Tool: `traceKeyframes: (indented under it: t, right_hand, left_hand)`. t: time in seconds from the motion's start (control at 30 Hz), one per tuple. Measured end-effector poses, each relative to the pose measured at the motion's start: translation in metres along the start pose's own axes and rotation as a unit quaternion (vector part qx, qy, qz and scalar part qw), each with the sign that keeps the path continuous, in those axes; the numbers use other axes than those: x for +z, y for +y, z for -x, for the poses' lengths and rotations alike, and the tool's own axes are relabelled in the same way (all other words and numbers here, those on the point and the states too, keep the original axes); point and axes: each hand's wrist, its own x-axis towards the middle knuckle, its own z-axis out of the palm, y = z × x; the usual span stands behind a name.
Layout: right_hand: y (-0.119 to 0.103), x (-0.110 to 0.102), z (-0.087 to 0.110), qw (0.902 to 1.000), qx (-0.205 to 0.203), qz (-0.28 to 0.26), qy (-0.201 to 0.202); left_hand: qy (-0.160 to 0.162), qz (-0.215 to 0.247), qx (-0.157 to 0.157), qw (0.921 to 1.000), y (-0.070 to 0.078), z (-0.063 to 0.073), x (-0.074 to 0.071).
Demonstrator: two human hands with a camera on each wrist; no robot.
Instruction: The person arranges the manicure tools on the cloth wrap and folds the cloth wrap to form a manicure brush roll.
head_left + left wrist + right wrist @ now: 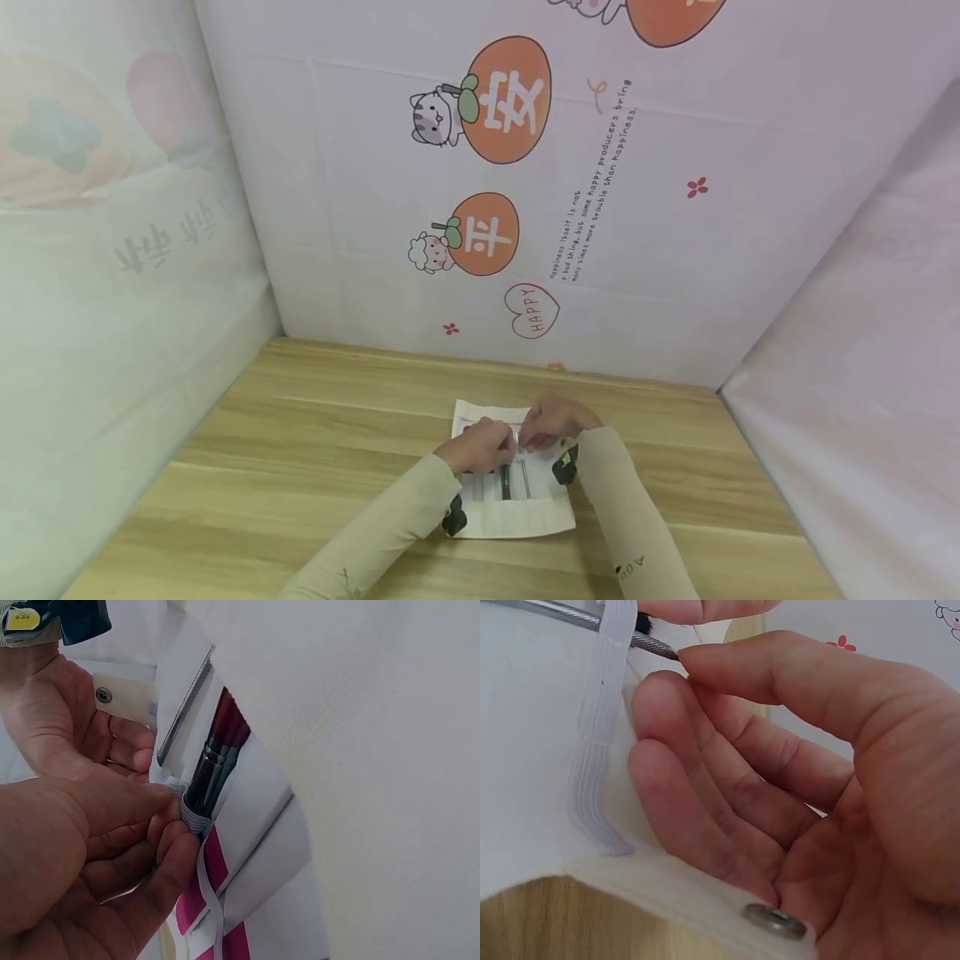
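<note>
A cream fabric roll-up case (pixel 517 523) lies unfolded on the wooden table, with slim tools in it under a white elastic band (pixel 196 822). My left hand (pixel 483 446) pinches this band between thumb and fingers, beside a black-and-dark-red brush (pixel 214 761). Across from it, my right hand (pixel 553 419) holds the end of a thin metal rod with a knurled grip (pixel 656 646) at its thumb tip, the other fingers loosely curled. The rod passes beneath the band in the right wrist view. In the head view, both hands hide the middle of the case.
A strap with a metal snap button (pixel 776 921) sticks out from the case's side by my right hand. Magenta patches (pixel 214 862) show beside the brush. Printed white cloth walls (pixel 360 208) stand around the wooden table (pixel 300 467) at the back and sides.
</note>
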Motion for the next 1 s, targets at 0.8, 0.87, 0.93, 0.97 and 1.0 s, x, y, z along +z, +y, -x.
traceKeyframes:
  t: [0.8,0.87,0.93,0.97,1.0]
  right_hand:
    - [0.004,-0.007,0.015,0.993,-0.006,0.118,0.004]
    - [0.004,-0.012,0.025,0.9924,-0.013,0.12,0.021]
    - [0.004,-0.018,0.037,0.9924,-0.029,0.115,0.035]
    - [0.005,-0.02,0.044,0.9922,-0.037,0.111,0.042]
    - [0.006,-0.023,0.052,0.9923,-0.044,0.105,0.05]
  left_hand:
    - [0.0,-0.021,0.016,0.9996,0.005,-0.002,-0.003]
    - [0.002,-0.003,0.013,0.9999,0.002,0.0,-0.013]
    - [0.01,0.013,0.008,0.9998,-0.002,0.004,-0.025]
    - [0.014,0.022,0.005,0.9997,-0.005,0.006,-0.032]
    - [0.018,0.03,0.0,0.9994,-0.009,0.008,-0.039]
